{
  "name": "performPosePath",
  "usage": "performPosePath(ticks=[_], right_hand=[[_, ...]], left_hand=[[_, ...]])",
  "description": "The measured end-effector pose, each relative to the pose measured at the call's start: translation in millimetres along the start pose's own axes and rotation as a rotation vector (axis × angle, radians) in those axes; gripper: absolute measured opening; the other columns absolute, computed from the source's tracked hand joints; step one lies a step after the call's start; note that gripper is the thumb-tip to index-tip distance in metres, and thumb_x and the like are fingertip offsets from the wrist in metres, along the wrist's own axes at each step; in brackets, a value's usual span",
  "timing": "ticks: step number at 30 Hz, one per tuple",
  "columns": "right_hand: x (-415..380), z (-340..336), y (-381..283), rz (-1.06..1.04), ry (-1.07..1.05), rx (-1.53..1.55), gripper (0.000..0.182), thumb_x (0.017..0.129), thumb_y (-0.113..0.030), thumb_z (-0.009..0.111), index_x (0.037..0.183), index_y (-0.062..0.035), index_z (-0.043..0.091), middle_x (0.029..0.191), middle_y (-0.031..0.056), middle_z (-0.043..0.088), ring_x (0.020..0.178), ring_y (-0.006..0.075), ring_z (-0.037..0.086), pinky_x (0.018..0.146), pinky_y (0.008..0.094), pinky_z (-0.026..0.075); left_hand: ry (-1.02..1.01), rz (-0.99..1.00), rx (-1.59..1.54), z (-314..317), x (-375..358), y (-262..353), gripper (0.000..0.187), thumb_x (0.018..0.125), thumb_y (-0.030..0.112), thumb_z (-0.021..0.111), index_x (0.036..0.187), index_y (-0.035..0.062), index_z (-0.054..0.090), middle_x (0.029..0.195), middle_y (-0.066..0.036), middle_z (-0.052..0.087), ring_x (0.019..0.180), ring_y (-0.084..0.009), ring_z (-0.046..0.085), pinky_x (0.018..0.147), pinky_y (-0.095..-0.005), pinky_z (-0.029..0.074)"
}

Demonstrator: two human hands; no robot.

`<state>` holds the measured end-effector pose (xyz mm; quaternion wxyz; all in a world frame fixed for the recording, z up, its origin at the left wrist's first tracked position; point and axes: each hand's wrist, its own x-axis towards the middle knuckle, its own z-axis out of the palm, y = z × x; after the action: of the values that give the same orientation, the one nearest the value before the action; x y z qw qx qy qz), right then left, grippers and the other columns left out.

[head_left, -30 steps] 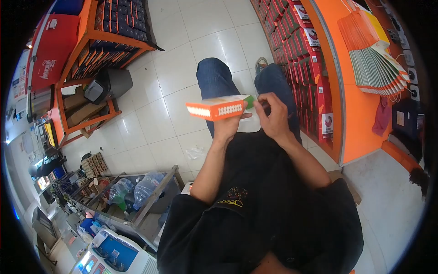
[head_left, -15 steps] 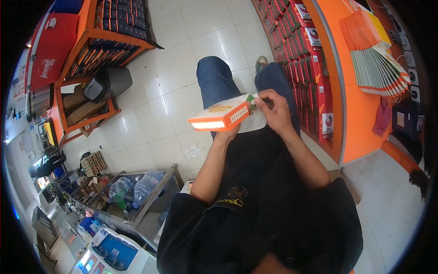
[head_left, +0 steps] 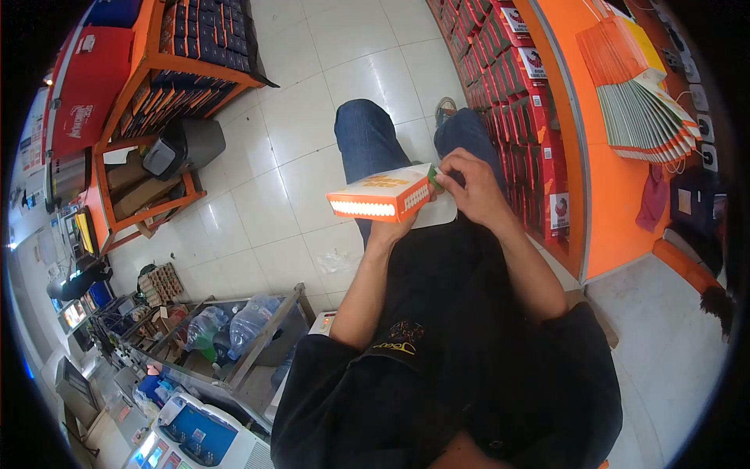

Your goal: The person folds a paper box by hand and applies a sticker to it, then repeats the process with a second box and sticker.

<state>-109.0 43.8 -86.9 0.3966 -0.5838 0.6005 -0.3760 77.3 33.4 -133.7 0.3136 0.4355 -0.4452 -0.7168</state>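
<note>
An orange and white cardboard box (head_left: 380, 191) with yellow lettering on its top and a white scalloped pattern along its sides is held over my lap. My left hand (head_left: 393, 228) supports it from below, its fingers mostly hidden behind the box. At the box's far right corner, my right hand (head_left: 467, 185) pinches with thumb and fingers at a small green piece (head_left: 434, 179). A white flat surface (head_left: 439, 213) shows beneath the hands, above my knees.
Stacked red boxes (head_left: 525, 117) fill a shelf on the right, beside hanging orange paper bags (head_left: 637, 94). To the left stand an orange shelf of dark boxes (head_left: 205, 35), a grey bin (head_left: 191, 144) and a metal rack with plastic bottles (head_left: 254, 324). Crumpled clear plastic (head_left: 334, 261) lies on the tiled floor.
The box has turned slightly, showing more of its near side. My right hand has shifted a little and stays at the green piece.
</note>
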Motion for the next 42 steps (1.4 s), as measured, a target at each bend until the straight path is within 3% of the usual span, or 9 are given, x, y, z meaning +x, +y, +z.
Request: performPosePath(ticks=[3,11,13,20,26,31,37,39,42], right_hand=[[1.3,1.9,-3.5,-0.042,0.023,-0.008,0.01,0.083,-0.005,0.069,0.086,0.0021,0.063,0.087,0.0123,0.062,0.077,0.0268,0.062,0.072,0.0361,0.048],[0.3,-2.9,-2.0,0.214,-0.105,0.129,0.016,0.084,-0.007,0.073,0.098,0.0011,0.07,0.086,0.0097,0.069,0.072,0.017,0.064,0.066,0.0294,0.049],[-6.7,12.7,10.2,0.278,0.072,0.522,0.016,0.088,-0.008,0.071,0.1,0.0022,0.071,0.088,0.0081,0.072,0.071,0.0107,0.062,0.062,0.0247,0.048],[-15.9,32.8,2.7,0.183,0.25,0.344,0.014,0.092,-0.008,0.067,0.092,0.0055,0.07,0.093,0.0081,0.068,0.073,0.0083,0.062,0.064,0.023,0.049],[-13.9,39.9,19.9,0.27,0.235,0.579,0.013,0.086,-0.007,0.072,0.087,0.0055,0.069,0.1,0.0093,0.066,0.078,0.0101,0.065,0.064,0.0242,0.051],[-11.0,40.9,57.2,0.116,0.34,-0.001,0.014,0.079,-0.006,0.072,0.091,0.0016,0.069,0.092,0.0153,0.07,0.079,0.026,0.071,0.068,0.0337,0.055],[0.4,15.6,37.9,0.104,0.433,0.044,0.029,0.072,-0.012,0.07,0.1,-0.0006,0.068,0.081,0.0174,0.07,0.075,0.0315,0.071,0.069,0.0377,0.055],[-1.3,3.7,27.5,0.229,0.264,-0.03,0.03,0.071,-0.013,0.07,0.098,0.0,0.068,0.078,0.0174,0.07,0.072,0.0314,0.07,0.068,0.0376,0.055],[-2.7,-0.9,14.6,0.279,0.026,-0.066,0.031,0.07,-0.015,0.071,0.095,0.0031,0.068,0.076,0.0199,0.068,0.071,0.0303,0.07,0.068,0.0379,0.055]], left_hand=[[0.066,0.349,0.685,-5.0,-3.1,6.8,0.018,0.089,0.011,0.069,0.105,0.0026,0.068,0.095,-0.009,0.07,0.089,-0.0199,0.067,0.077,-0.0343,0.052],[0.082,0.155,0.273,-0.5,3.2,17.3,0.016,0.091,0.008,0.069,0.103,-0.0023,0.067,0.091,-0.01,0.07,0.079,-0.0173,0.068,0.072,-0.0308,0.056],[0.133,0.137,0.186,0.1,6.7,16.0,0.018,0.091,0.008,0.069,0.105,-0.0026,0.065,0.09,-0.01,0.069,0.078,-0.0174,0.067,0.072,-0.031,0.056],[0.044,0.205,0.24,-1.5,9.0,0.2,0.02,0.094,0.013,0.066,0.108,-0.0008,0.064,0.089,-0.008,0.067,0.08,-0.0164,0.066,0.074,-0.0305,0.056],[0.019,0.001,0.01,6.1,13.9,-2.4,0.019,0.094,0.015,0.066,0.108,0.0017,0.064,0.091,-0.007,0.064,0.078,-0.0159,0.065,0.069,-0.0289,0.054],[-0.09,-0.038,0.232,15.1,9.5,18.0,0.023,0.093,0.002,0.061,0.116,-0.0019,0.06,0.099,-0.01,0.066,0.083,-0.0164,0.067,0.073,-0.0296,0.055],[-0.19,0.351,0.446,21.6,-19.2,99.1,0.043,0.085,-0.008,0.063,0.127,-0.0033,0.055,0.117,-0.017,0.062,0.104,-0.0227,0.064,0.081,-0.0286,0.053],[0.132,0.734,0.644,11.6,-13.9,109.7,0.049,0.083,-0.004,0.068,0.129,-0.0024,0.052,0.123,-0.019,0.057,0.103,-0.0259,0.064,0.08,-0.0307,0.055],[0.233,0.434,0.615,17.6,-1.0,130.3,0.049,0.084,-0.002,0.068,0.129,-0.0026,0.049,0.121,-0.017,0.057,0.103,-0.026,0.064,0.082,-0.0336,0.055]])
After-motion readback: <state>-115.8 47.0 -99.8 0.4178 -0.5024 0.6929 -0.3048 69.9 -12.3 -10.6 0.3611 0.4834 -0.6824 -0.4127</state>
